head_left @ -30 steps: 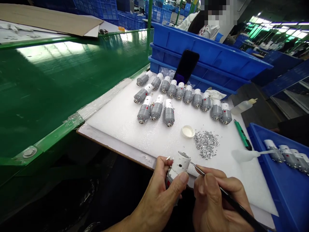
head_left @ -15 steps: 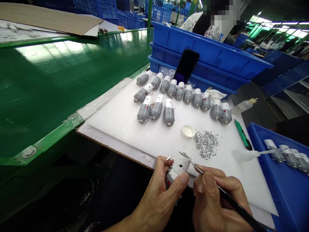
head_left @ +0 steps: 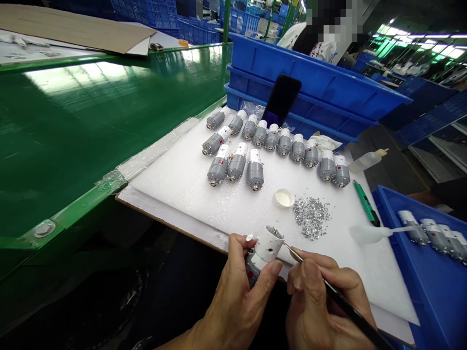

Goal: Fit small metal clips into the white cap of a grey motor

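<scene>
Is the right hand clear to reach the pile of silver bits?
Likely yes: the pile lies on foam just beyond the right hand, nothing between them, though that hand holds a thin tool.

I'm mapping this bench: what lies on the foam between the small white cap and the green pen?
A loose heap of tiny silver parts lies between the white cap and the green pen, seen in the head view.

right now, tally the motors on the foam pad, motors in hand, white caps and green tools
grey motors on the foam pad: 14
motor in the left hand: 1
white cap: 1
green tool: 1
total: 17
</scene>
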Tool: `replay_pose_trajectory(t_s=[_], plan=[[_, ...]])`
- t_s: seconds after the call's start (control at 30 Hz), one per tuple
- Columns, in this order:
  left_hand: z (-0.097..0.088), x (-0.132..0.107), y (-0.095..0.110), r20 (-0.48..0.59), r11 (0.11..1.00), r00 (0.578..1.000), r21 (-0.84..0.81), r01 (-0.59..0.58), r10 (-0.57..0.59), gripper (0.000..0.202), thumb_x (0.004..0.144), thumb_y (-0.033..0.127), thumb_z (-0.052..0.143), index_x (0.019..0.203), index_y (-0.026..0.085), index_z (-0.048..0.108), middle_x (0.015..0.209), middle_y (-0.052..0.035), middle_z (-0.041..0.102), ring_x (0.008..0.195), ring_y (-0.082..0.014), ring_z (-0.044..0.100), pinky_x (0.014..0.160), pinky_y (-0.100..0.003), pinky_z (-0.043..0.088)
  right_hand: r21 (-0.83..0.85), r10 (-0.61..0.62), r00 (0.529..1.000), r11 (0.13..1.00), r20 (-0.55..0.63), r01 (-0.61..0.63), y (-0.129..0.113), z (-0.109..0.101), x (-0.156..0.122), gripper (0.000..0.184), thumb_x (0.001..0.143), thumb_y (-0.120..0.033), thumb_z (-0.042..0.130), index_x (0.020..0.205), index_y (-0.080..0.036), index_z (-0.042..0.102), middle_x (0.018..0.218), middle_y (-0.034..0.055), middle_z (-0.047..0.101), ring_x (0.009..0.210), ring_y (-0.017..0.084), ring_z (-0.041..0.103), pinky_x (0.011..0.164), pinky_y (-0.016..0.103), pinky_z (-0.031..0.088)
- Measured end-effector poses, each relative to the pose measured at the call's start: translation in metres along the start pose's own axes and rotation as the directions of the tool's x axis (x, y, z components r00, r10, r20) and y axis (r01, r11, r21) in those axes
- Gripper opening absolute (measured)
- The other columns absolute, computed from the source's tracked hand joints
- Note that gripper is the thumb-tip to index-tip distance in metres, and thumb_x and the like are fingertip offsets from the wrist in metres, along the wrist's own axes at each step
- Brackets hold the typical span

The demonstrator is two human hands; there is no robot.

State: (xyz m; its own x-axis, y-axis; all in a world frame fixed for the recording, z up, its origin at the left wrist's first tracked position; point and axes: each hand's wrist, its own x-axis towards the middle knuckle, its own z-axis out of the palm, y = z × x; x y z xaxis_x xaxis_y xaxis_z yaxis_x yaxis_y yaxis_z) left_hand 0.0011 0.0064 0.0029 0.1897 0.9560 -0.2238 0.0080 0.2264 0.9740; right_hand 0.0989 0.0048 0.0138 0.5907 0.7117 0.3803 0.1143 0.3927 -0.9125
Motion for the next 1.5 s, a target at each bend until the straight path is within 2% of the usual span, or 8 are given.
replay_pose_trajectory(t_s=[0.13,0.33,0.5,0.77,0.97,1.17,1.33,1.5], plan=[[0.000,0.000,-0.002,-0.059,0.995,0.998,0.099,-0.016,0.022,0.025,0.097,0.044,0.050,0.106,0.026,0.036,0.093,0.0027,0.049,0.082,-0.0120,0.049,0.078,-0.025,0.042,0.013,-0.030,0.999,0.999,-0.023,0.031,0.000,0.003,-0.001,0.014,0.086,-0.009,0.065,0.078,-0.017,0.058,0.077,-0.0013,0.066,0.046,0.005,0.053,0.045,0.025,0.040],[0.000,0.001,-0.001,-0.056,0.991,0.997,0.131,-0.037,0.045,0.026,0.098,0.045,0.048,0.106,0.025,0.034,0.091,0.0024,0.050,0.079,-0.0126,0.051,0.076,-0.027,0.044,0.026,-0.005,0.998,1.000,-0.066,0.007,0.003,0.007,-0.001,0.014,0.086,-0.010,0.066,0.076,-0.017,0.057,0.078,-0.0001,0.066,0.046,0.005,0.053,0.045,0.024,0.040],[0.003,0.003,-0.002,-0.047,0.999,0.999,0.045,-0.015,0.017,0.029,0.097,0.048,0.049,0.106,0.025,0.033,0.091,0.0029,0.051,0.080,-0.0116,0.052,0.075,-0.026,0.045,0.032,-0.005,0.999,0.999,-0.037,0.006,0.005,0.007,-0.003,0.013,0.086,-0.009,0.066,0.080,-0.017,0.058,0.080,0.0004,0.067,0.048,0.006,0.054,0.046,0.025,0.041],[0.009,0.004,0.001,-0.050,0.995,0.999,-0.100,0.004,-0.009,0.028,0.097,0.047,0.050,0.105,0.023,0.037,0.098,-0.0001,0.053,0.087,-0.0134,0.054,0.080,-0.027,0.046,-0.140,-0.006,0.998,0.990,-0.063,-0.003,0.005,0.003,-0.013,0.011,0.087,-0.011,0.065,0.086,-0.019,0.057,0.089,0.0025,0.069,0.060,0.010,0.064,0.053,0.027,0.049],[0.010,0.007,0.005,-0.098,0.991,0.995,-0.132,0.003,-0.016,0.032,0.093,0.047,0.056,0.104,0.022,0.041,0.093,-0.0008,0.057,0.083,-0.0144,0.055,0.075,-0.026,0.046,-0.144,-0.147,0.958,0.983,-0.246,0.113,0.012,0.021,-0.016,0.014,0.085,-0.018,0.069,0.080,-0.019,0.057,0.088,0.0038,0.071,0.051,0.010,0.058,0.049,0.030,0.045],[0.012,0.011,0.003,-0.072,0.985,0.997,-0.173,0.007,-0.020,0.034,0.093,0.051,0.056,0.102,0.024,0.039,0.082,0.0047,0.054,0.071,-0.0103,0.052,0.069,-0.023,0.046,-0.161,-0.227,0.916,0.970,-0.329,0.183,0.019,0.028,-0.016,0.017,0.083,-0.021,0.074,0.078,-0.018,0.058,0.083,0.0037,0.072,0.051,0.011,0.060,0.048,0.028,0.045],[0.011,0.013,0.007,-0.096,0.992,0.995,-0.128,0.012,-0.024,0.035,0.092,0.052,0.057,0.100,0.023,0.040,0.079,0.0052,0.054,0.068,-0.0102,0.051,0.066,-0.023,0.045,-0.135,-0.207,0.918,0.976,-0.337,0.171,0.018,0.030,-0.016,0.017,0.082,-0.021,0.073,0.078,-0.017,0.058,0.082,0.0041,0.072,0.054,0.012,0.062,0.050,0.027,0.047],[0.009,0.014,0.011,-0.117,0.985,0.992,-0.174,0.018,-0.039,0.034,0.089,0.049,0.062,0.099,0.023,0.043,0.080,0.0025,0.059,0.069,-0.0124,0.057,0.067,-0.024,0.047,-0.033,-0.089,0.961,0.996,-0.262,0.083,0.012,0.023,-0.017,0.011,0.086,-0.018,0.069,0.086,-0.019,0.058,0.092,0.0030,0.070,0.060,0.012,0.063,0.054,0.029,0.050]])
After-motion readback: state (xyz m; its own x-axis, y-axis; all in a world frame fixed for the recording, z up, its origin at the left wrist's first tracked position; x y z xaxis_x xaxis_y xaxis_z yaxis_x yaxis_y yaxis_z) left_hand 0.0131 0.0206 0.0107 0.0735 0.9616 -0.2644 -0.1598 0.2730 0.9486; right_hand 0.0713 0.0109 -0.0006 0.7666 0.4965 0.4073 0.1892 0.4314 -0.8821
